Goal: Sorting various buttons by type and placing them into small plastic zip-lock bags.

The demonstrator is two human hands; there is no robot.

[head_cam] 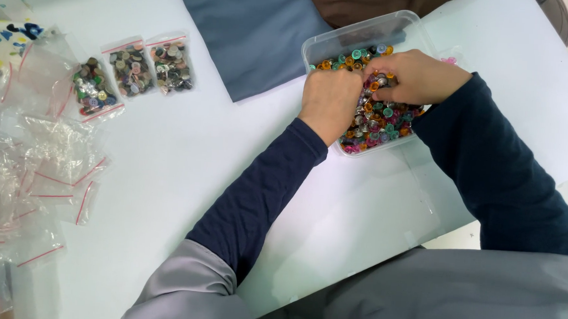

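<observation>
Head camera looks steeply down (close) at table (167, 173).

Three button-filled clear zip bags (133, 71) lie well left of the hands; empty red-striped zip bags (30, 185) heap farther left.

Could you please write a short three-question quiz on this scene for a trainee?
1. True or false: both hands are inside the clear plastic tub of buttons.
2. How many filled bags of buttons lie on the table? A) one B) three C) five
3. Fill in: the pile of empty bags lies on the person's ____ side.

Key
1. True: the left hand and right hand are both in the buttons.
2. B
3. left
</observation>
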